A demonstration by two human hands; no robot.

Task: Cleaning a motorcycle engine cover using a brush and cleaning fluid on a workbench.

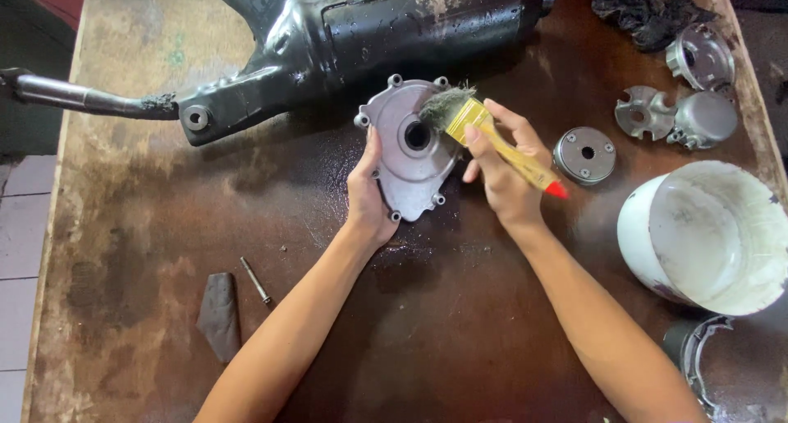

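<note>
My left hand (367,195) grips the left edge of a grey metal engine cover (405,156) with a round hole in its middle, holding it tilted just above the wet brown table (460,324). In my right hand (502,173) is a paintbrush (492,140) with a yellow handle and a red tip. Its dark bristles rest on the cover's upper right face, beside the hole.
A large black exhaust muffler (345,37) with a metal pipe (78,99) lies across the back. Several round metal parts (584,154) sit at right, above a white bucket (710,236). A dark rag (648,9) lies at the back right; a small pin (255,280) and a dark scrap (220,315) at front left.
</note>
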